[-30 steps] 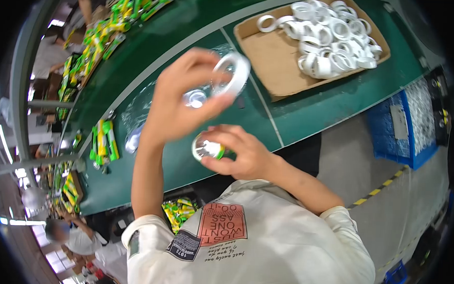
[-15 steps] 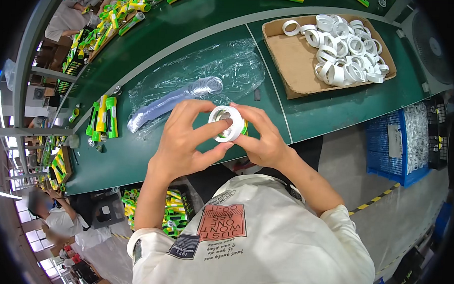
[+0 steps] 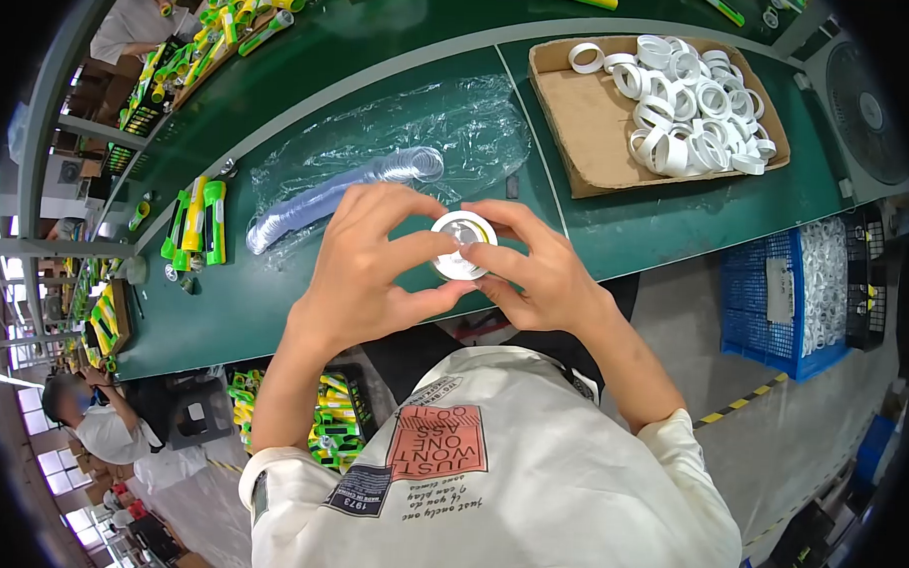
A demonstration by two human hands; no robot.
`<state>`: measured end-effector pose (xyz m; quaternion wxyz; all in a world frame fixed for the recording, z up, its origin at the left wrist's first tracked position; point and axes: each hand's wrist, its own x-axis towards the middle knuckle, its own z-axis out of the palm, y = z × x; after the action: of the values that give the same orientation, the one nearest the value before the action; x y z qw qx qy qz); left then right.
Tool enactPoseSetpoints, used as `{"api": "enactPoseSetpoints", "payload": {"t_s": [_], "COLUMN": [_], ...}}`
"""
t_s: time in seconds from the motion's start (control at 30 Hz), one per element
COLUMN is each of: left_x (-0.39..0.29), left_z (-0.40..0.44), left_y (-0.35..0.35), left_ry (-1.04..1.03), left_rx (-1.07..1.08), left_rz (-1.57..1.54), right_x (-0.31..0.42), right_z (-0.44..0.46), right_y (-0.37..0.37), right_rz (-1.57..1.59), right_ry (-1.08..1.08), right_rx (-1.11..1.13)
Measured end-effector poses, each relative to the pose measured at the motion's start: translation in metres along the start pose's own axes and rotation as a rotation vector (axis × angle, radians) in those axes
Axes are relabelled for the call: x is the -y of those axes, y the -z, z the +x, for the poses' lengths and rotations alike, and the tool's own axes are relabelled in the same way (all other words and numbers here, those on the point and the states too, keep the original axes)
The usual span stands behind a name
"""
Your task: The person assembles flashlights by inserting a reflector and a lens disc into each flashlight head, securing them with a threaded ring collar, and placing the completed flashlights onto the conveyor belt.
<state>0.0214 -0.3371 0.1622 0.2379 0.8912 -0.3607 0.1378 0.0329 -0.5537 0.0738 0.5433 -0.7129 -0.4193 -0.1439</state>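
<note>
Above the near edge of the table, both my hands hold a flashlight head with a white ring (image 3: 458, 269) round it, its round front facing up at me. My left hand (image 3: 370, 266) grips the ring's left side, its index finger reaching over the front. My right hand (image 3: 545, 272) closes on the right side, with a fingertip also at the middle of the front. Most of the flashlight below the ring is hidden. Just beyond my left hand, a long stack of clear round discs (image 3: 327, 194) lies on a crumpled plastic sheet (image 3: 380, 121).
A cardboard tray (image 3: 590, 129) of white rings (image 3: 711, 98) stands at the back right. Several yellow-green flashlights (image 3: 194, 220) lie at the left. A blue crate (image 3: 764, 295) is at the right, a fan (image 3: 866, 103) beyond. A co-worker (image 3: 109, 422) sits far left.
The ring's front has tilted to face up at me more squarely. My right hand has brought a finger over onto the front, where the left index finger is.
</note>
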Motion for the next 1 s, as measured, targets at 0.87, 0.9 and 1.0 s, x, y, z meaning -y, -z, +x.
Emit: {"api": "enactPoseSetpoints", "payload": {"t_s": [0.87, 0.9, 1.0], "left_x": [-0.013, -0.014, -0.012], "left_z": [0.006, 0.011, 0.024], "left_y": [0.018, 0.02, 0.021], "left_ry": [0.131, 0.122, 0.105], "left_rx": [0.188, 0.233, 0.392], "left_rz": [-0.033, -0.01, 0.046], "right_x": [0.004, 0.003, 0.004], "right_z": [0.003, 0.002, 0.003], "right_y": [-0.008, -0.008, -0.007], "right_rz": [-0.102, -0.104, -0.098], "right_ry": [-0.009, -0.012, -0.012], "right_rx": [0.094, 0.1, 0.107]}}
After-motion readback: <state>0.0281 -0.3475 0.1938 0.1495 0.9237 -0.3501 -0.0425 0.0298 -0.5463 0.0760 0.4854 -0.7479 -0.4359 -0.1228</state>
